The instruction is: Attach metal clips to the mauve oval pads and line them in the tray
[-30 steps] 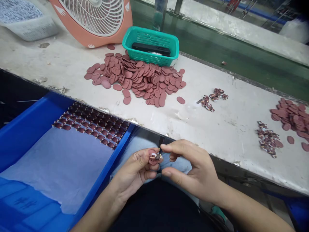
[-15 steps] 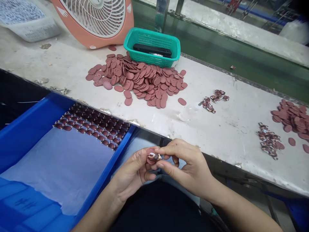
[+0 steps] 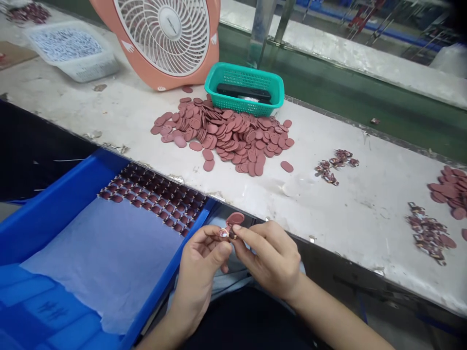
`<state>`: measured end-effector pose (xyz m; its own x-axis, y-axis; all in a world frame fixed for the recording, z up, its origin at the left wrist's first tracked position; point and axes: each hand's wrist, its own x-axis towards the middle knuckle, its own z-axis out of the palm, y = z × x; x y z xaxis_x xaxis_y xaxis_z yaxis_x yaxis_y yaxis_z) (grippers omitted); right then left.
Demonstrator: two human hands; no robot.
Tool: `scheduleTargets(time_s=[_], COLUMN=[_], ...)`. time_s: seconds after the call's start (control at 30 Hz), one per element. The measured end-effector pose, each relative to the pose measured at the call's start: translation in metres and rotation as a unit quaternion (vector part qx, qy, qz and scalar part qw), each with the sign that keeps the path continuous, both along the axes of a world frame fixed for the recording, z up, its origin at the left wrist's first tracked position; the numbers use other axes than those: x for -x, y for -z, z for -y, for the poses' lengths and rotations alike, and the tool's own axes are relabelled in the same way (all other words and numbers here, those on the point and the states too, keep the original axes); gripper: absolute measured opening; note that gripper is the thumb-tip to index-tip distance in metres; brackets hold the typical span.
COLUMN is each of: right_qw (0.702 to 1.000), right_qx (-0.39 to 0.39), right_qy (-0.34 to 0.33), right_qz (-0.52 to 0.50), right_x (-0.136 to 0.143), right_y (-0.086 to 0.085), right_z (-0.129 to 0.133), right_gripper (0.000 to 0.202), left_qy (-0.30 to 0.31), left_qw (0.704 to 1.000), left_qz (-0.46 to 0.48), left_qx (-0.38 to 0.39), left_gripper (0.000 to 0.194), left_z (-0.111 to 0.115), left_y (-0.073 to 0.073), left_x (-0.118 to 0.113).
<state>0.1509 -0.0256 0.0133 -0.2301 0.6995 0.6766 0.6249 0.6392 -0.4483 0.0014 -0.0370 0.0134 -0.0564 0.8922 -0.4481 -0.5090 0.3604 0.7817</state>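
Just off the bench edge, above my lap, both hands meet on one small piece. It is a small painted figure [image 3: 226, 234], white and dark brown, together with a reddish-brown oval disc [image 3: 235, 218] that stands up behind it. My left hand [image 3: 204, 257] pinches the figure's left side between thumb and fingertips. My right hand [image 3: 272, 253] grips from the right, its index fingertip on the lower edge of the disc. Whether figure and disc are joined, I cannot tell, since the fingers cover where they meet.
A large pile of oval discs [image 3: 233, 136] lies beside a green basket [image 3: 244, 73] and an orange fan [image 3: 166, 39]. Small figures [image 3: 428, 233] lie in clusters at right. A blue crate [image 3: 175, 272] at left holds rows of finished-looking pieces [image 3: 153, 194] on a pale sheet [image 3: 102, 257].
The disc has turned from lying behind the figure in my left fingers to standing upright above it. My right hand has closed in on the piece. The camera view has shifted left.
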Motion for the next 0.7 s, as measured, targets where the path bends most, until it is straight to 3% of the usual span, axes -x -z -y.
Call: scheduleTargets(time_s=[0.2, 0.3, 0.43, 0.53, 0.63, 0.7], right_qw=[0.999, 0.997, 0.991, 0.995, 0.996, 0.996], right_qx=[-0.015, -0.014, -0.011, -0.002, -0.002, -0.008], right_qy=[-0.033, -0.074, -0.117, -0.074, -0.034, -0.012], right_qz=[0.013, 0.034, 0.065, 0.07, 0.081, 0.085], right_x=[0.028, 0.032, 0.018, -0.001, -0.019, -0.026], right_y=[0.005, -0.005, -0.016, -0.011, -0.001, 0.003], right_z=[-0.012, -0.011, -0.004, -0.002, -0.003, -0.003], right_gripper=[0.019, 0.019, 0.018, 0.025, 0.034, 0.038], left_qy=[-0.055, -0.068, -0.127, -0.167, -0.107, -0.055], left_qw=[0.996, 0.988, 0.957, 0.894, 0.826, 0.788], left_qz=[-0.067, -0.131, -0.25, -0.403, -0.533, -0.587], left_qx=[0.015, 0.041, 0.068, 0.102, 0.148, 0.179], left_gripper=[0.033, 0.037, 0.036, 0.03, 0.027, 0.031], left_z=[-0.003, -0.009, -0.033, -0.057, -0.075, -0.082], left_y=[-0.003, 0.009, 0.05, 0.085, 0.106, 0.114], left_x=[0.011, 0.034, 0.108, 0.182, 0.239, 0.262])
